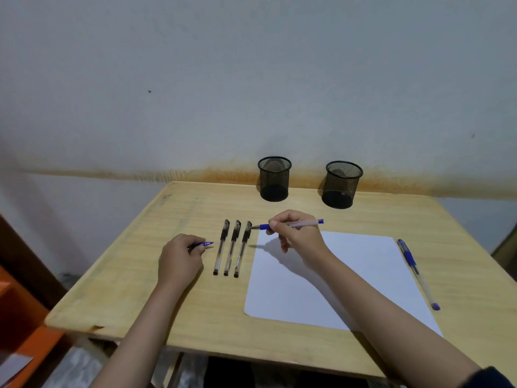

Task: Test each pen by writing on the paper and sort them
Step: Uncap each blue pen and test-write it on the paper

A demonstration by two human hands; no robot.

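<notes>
A blank white sheet of paper (330, 278) lies on the wooden table (167, 298). My right hand (296, 233) grips an uncapped blue pen (303, 224) above the paper's far left corner, tip pointing left. My left hand (179, 259) rests on the table and pinches the blue pen cap (206, 244). Three capped black pens (231, 247) lie side by side between my hands. Another capped blue pen (416, 271) lies along the paper's right edge.
Two empty black mesh pen cups stand at the table's far edge, a left cup (274, 179) and a right cup (341, 184), against a pale wall. An orange object (19, 317) sits low at the left, beyond the table edge.
</notes>
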